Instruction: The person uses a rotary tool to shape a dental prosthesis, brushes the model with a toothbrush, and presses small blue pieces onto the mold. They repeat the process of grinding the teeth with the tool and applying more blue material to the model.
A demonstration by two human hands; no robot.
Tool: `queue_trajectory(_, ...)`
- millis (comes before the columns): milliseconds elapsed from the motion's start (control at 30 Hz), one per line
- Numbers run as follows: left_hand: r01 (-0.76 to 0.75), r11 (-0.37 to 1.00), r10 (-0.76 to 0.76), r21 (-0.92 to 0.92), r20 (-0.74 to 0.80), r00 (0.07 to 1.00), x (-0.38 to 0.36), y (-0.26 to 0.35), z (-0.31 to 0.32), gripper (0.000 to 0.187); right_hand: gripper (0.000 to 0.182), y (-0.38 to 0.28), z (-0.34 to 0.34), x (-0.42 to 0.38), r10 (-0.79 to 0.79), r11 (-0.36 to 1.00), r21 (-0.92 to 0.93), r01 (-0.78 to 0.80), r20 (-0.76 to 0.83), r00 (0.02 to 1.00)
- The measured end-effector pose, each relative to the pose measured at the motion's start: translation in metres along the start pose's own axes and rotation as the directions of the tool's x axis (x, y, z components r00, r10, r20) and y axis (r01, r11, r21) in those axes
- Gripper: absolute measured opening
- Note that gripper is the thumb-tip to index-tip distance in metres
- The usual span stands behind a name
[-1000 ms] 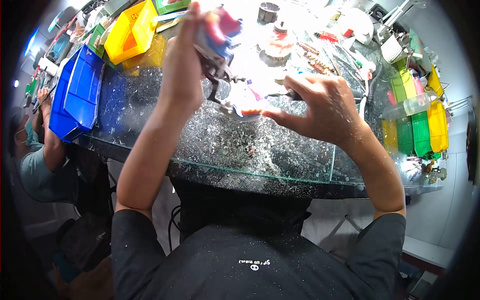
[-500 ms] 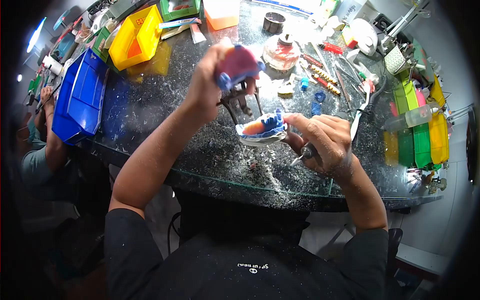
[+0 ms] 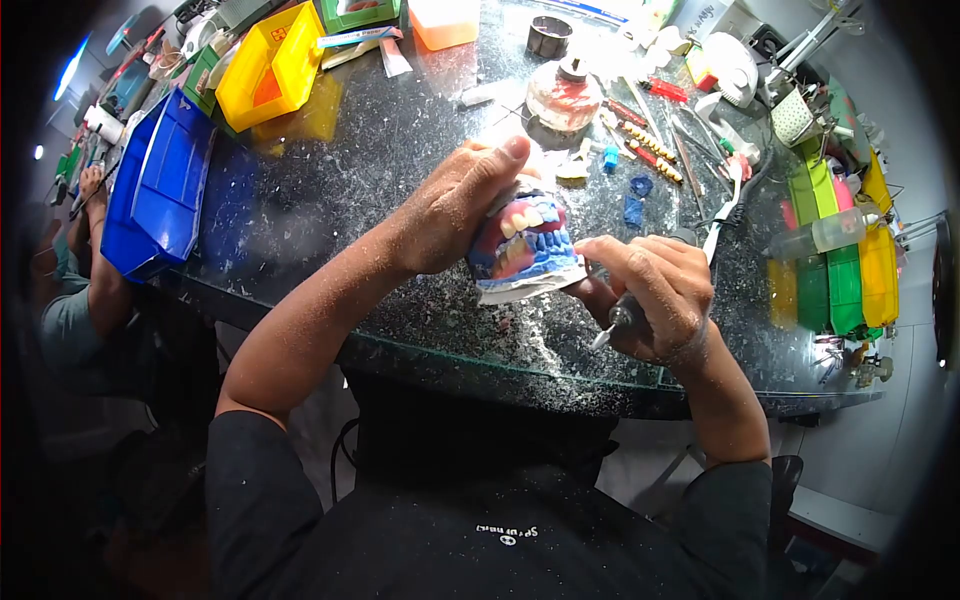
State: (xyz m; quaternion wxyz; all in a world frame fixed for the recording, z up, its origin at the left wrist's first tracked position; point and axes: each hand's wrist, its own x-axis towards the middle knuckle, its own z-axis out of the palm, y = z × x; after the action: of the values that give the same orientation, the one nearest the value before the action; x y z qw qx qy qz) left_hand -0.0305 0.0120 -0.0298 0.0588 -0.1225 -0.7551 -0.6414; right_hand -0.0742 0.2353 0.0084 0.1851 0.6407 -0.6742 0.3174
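My left hand point(image 3: 455, 208) is closed on the upper part of a dental model point(image 3: 530, 262) of blue and white material with pink gums and cream teeth. The model's two halves sit together, teeth facing me. In my right hand point(image 3: 660, 295) is a dark rotary handpiece point(image 3: 622, 316), its pale tip pointing down and left, apart from the model. The index finger and thumb of that hand touch the right side of the model's lower half. Most of the articulator frame is hidden behind the model and my left hand.
White dust covers the dark bench point(image 3: 400, 335). A blue bin point(image 3: 160, 190) and a yellow bin point(image 3: 270, 65) stand left. Behind the model are a glass jar point(image 3: 563, 98), red-handled tools and strips of teeth point(image 3: 650, 158). Coloured bins point(image 3: 845, 280) line the right. Another person's arm point(image 3: 98, 220) shows far left.
My left hand has brought the raised upper half down onto the lower half, so the model is now closed. My right hand still holds the handpiece, nearly in the same place.
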Motion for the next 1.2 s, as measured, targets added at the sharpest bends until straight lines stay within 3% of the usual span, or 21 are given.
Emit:
queue_trajectory(100, 0.180, 0.982, -0.173, -0.051, 0.118, 0.978, -0.004, 0.010, -0.006, 0.069, 0.030, -0.002, 0.000, 0.000, -0.004, 1.000, -0.001, 0.004, 0.000, 1.000)
queue_trajectory(267, 0.123, 0.990, -0.131, 0.065, 0.123, 0.984, -0.004, 0.011, -0.007, 0.070, 0.028, -0.004, -0.001, 0.001, -0.012, 1.000, -0.014, 0.012, 0.007, 1.000)
queue_trajectory(367, -0.024, 0.967, -0.009, 0.253, 0.127, 0.992, -0.002, 0.012, -0.014, 0.065, 0.033, -0.002, 0.002, -0.002, -0.018, 0.999, -0.035, 0.019, 0.020, 1.000)
queue_trajectory(500, -0.218, 0.840, 0.195, 0.497, 0.099, 0.976, -0.004, 0.022, -0.016, 0.056, 0.045, 0.004, 0.005, -0.009, -0.038, 0.998, -0.048, 0.041, 0.055, 0.998)
queue_trajectory(567, -0.246, 0.814, 0.216, 0.526, 0.118, 0.969, -0.004, 0.025, -0.018, 0.053, 0.050, 0.003, 0.007, -0.009, -0.025, 0.999, -0.044, 0.028, 0.075, 0.997)
queue_trajectory(733, -0.302, 0.739, 0.299, 0.602, 0.108, 0.948, -0.005, 0.021, -0.017, 0.048, 0.041, 0.004, 0.013, -0.009, -0.029, 0.998, -0.044, 0.032, 0.079, 0.996)
queue_trajectory(933, -0.297, 0.721, 0.284, 0.626, 0.125, 0.951, -0.006, 0.025, -0.020, 0.051, 0.035, 0.004, 0.015, -0.009, -0.028, 0.998, -0.048, 0.031, 0.071, 0.997)
queue_trajectory(1100, -0.343, 0.808, 0.393, 0.480, -0.005, 0.920, -0.003, 0.018, -0.018, 0.059, 0.033, 0.003, 0.014, -0.010, -0.030, 0.998, -0.049, 0.033, 0.069, 0.997)
queue_trajectory(1167, -0.214, 0.896, 0.239, 0.390, -0.015, 0.971, -0.004, 0.026, -0.020, 0.058, 0.031, 0.004, 0.014, -0.011, -0.038, 0.997, -0.058, 0.042, 0.068, 0.997)
queue_trajectory(1200, -0.238, 0.855, 0.244, 0.461, 0.047, 0.969, -0.004, 0.026, -0.020, 0.057, 0.031, 0.005, 0.014, -0.011, -0.042, 0.998, -0.053, 0.046, 0.063, 0.997)
